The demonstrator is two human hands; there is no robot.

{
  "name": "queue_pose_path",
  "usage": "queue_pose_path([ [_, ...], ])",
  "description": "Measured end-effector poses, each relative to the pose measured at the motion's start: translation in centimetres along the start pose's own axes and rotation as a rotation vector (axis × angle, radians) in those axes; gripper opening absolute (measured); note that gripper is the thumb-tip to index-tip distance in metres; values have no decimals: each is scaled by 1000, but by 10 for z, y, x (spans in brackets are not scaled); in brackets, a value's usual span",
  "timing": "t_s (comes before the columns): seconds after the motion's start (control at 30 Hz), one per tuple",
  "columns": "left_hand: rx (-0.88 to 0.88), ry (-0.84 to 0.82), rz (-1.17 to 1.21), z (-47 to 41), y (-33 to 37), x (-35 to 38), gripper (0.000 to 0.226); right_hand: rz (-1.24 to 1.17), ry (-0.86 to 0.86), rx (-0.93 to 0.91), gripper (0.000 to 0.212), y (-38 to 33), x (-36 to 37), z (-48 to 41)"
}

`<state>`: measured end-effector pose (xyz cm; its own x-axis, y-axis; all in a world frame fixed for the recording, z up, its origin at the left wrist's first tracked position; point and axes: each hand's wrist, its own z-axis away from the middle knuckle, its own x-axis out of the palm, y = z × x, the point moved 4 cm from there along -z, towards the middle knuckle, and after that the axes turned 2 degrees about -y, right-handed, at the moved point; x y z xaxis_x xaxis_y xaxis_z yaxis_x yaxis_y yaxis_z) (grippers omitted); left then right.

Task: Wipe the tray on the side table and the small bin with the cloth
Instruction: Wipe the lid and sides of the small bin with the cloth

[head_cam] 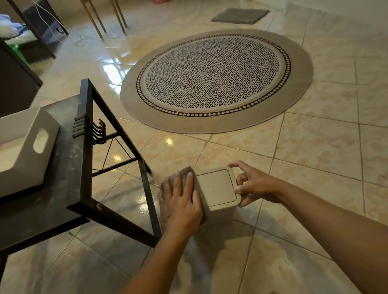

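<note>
Bin-wiping is in hand: on the glossy tiled floor [323, 153], the left hand [182, 204], grip flat and wide, presses the grey cloth [175, 177] against the small beige plastic bin [217, 188] while the right hand [256, 186] pinches its lid rim; next, probably, the remaining faces.

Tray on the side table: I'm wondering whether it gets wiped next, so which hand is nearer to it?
Left. The left hand presses the cloth on the small bin's side facing the tray; the right hand holds the bin's opposite edge, farther off.
</note>
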<state>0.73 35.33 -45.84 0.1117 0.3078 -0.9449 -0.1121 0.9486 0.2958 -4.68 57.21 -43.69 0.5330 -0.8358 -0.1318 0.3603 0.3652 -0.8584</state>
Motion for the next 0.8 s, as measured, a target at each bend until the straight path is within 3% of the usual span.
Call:
queue_pose_path([
  [0.17, 173, -3, -142, 21, 29, 20, 59, 12, -19, 11, 78, 0, -1, 0],
  [0.4, 264, -67, -132, 12, 62, 20, 62, -63, -113, 55, 86, 4, -5, 3],
  [0.6, 274, -116, -98, 5, 75, 16, 59, -61, -110, 52, 86, 3, -6, -1],
  [0.8, 408, -88, -171, 31, 62, 23, 57, -12, -92, 45, 83, 0, -4, 2],
])
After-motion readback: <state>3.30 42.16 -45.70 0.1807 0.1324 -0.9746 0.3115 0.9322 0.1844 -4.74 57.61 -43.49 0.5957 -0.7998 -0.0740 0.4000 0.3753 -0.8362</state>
